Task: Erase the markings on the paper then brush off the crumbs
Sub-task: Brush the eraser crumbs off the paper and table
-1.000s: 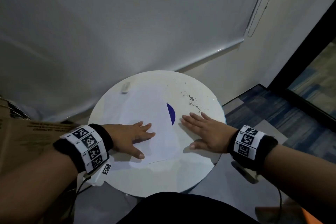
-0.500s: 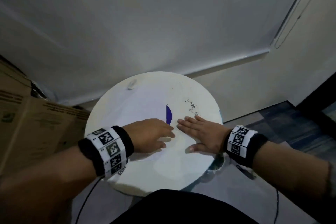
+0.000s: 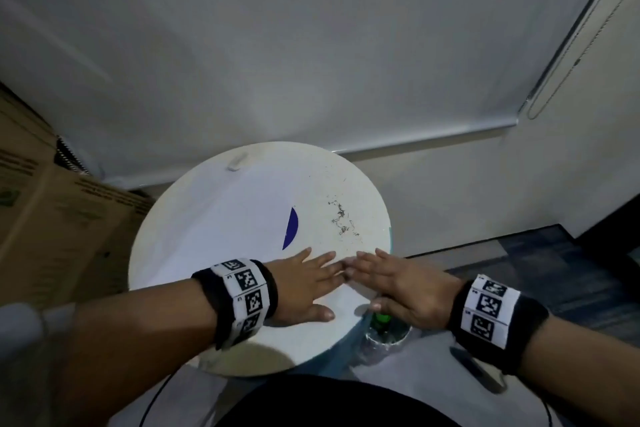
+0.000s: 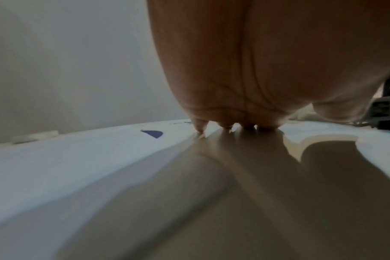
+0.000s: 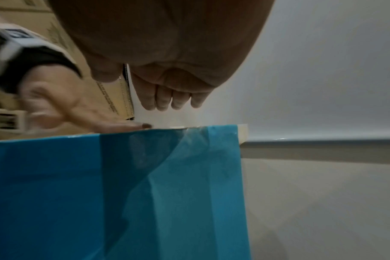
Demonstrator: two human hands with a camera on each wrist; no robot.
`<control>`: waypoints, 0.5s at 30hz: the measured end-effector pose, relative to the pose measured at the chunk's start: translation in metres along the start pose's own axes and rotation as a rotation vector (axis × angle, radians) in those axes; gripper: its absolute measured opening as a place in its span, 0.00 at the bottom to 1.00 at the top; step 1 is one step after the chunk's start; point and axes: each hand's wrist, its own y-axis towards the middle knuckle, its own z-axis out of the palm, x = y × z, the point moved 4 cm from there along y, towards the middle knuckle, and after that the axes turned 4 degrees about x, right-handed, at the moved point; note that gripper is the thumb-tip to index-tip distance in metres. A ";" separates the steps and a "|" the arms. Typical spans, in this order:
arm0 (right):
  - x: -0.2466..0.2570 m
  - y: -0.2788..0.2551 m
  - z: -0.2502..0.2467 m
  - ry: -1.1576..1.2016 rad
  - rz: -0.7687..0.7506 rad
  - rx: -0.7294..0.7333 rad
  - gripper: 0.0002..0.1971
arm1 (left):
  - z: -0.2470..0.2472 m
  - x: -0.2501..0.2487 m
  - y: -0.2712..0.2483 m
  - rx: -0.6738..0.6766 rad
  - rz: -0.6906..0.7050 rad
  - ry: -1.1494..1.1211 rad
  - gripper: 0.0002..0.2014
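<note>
A white paper sheet (image 3: 225,218) lies on the round white table (image 3: 360,184) and partly covers a blue mark (image 3: 291,229). Dark eraser crumbs (image 3: 341,218) are scattered on the bare tabletop to the right of the mark. A small white eraser (image 3: 238,162) sits at the table's far rim. My left hand (image 3: 311,281) lies flat on the sheet's near right part, fingers straight. My right hand (image 3: 388,279) is flat at the table's near right edge, its fingertips meeting the left's. In the left wrist view the fingertips (image 4: 199,129) touch the paper near the blue mark (image 4: 153,133). Neither hand holds anything.
Cardboard boxes (image 3: 52,218) stand to the left of the table. A clear bottle with a green cap (image 3: 382,319) stands on the floor under my right hand. A grey roller blind (image 3: 311,62) hangs behind. The table's side is blue (image 5: 145,184).
My left hand slid right across the sheet until its fingertips met the right hand. My right hand drew back toward the near right edge. The head view swung left.
</note>
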 end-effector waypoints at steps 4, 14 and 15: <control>0.012 -0.009 0.018 0.006 -0.104 -0.011 0.34 | -0.012 0.020 0.017 -0.061 -0.134 -0.058 0.33; -0.026 0.046 -0.002 -0.194 0.096 0.155 0.52 | -0.020 0.048 -0.004 -0.180 -0.177 -0.216 0.31; -0.032 0.052 -0.009 -0.190 0.134 0.167 0.52 | -0.018 0.041 -0.008 -0.185 -0.126 -0.201 0.31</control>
